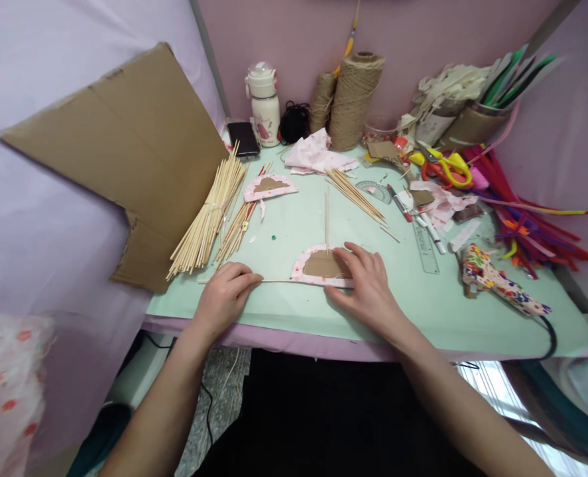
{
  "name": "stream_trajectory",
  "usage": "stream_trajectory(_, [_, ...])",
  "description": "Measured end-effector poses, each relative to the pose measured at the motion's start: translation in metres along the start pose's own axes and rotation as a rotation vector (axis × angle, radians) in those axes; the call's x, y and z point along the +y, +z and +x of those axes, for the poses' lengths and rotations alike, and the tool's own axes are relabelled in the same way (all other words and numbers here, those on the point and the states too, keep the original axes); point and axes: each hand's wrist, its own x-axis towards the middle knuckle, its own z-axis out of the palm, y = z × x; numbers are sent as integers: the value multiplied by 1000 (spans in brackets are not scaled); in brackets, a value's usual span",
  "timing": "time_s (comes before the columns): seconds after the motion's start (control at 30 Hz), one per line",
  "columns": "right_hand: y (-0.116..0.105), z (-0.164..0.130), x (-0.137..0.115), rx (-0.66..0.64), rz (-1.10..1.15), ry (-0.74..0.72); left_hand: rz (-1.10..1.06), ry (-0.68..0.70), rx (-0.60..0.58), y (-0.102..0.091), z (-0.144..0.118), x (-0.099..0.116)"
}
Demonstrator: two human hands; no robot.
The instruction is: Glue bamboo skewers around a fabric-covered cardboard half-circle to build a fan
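I see my left hand [224, 295] resting low on the mint table [423, 311], fingers curled and pinched on the near end of a thin skewer [276, 281] that lies flat along the front edge. The skewer runs right to the base of a half-round card [322, 266], brown in the middle with pink cloth folded over its rim. My right hand [368, 285] lies flat on the card's right side, fingers spread and pressing down, thumb at the lower edge; it grips nothing. A second stick [327, 218] stands off the card's top, pointing away from me.

Left of my hands, a tied bundle of skewers [209, 218] fans out, partly over a big cardboard sheet [124, 152] leaning off the table's left side. Behind that lies another cloth-edged half card [268, 187], and a loose sheaf of sticks [356, 195] lies further right. At the back stand a white bottle [264, 103], a phone [243, 138], twine cones [353, 99] and a crumpled pink cloth [313, 154]. To the right I see yellow scissors [447, 169], a clear ruler [425, 246], a marker [399, 202], a heap of pipe cleaners [532, 218] and a glue gun [497, 281] wrapped in flowered cloth, its cord dropping off the edge
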Motion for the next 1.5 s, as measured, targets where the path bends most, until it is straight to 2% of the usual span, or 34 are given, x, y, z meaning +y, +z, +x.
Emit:
stream_trajectory(0.07, [-2, -1, -6, 59, -19, -19, -4, -3, 0, 0, -1, 0])
stream_trajectory(0.17, [-1, 0, -19, 120, 1, -144, -7, -1, 6, 1, -1, -1])
stream_trajectory(0.27, [5, 1, -30, 121, 41, -263, -7, 1, 5, 2, -1, -1])
stream_trajectory(0.37, [14, 1, -32, 107, 51, -304, -3, -3, -4, 3, -1, 0])
stream_trajectory(0.6, [21, -1, -27, 103, 23, -318, 32, 3, -35, -1, 0, 3])
stream_trajectory(0.77, [19, -1, -29, 97, 52, -299, 51, -11, -91, -1, 10, 19])
stream_trajectory(0.9, [19, -1, -30, 83, 64, -292, -15, -64, -66, 14, 32, 40])
stream_trajectory(1.07, [21, -1, -29, 82, 64, -292, 1, -133, -166, 33, 53, 56])
stream_trajectory(1.27, [21, -1, -28, 81, 71, -299, 74, -135, -226, 35, 56, 60])
stream_trajectory(1.5, [23, -2, -28, 71, 44, -283, 53, -164, -185, 38, 54, 59])
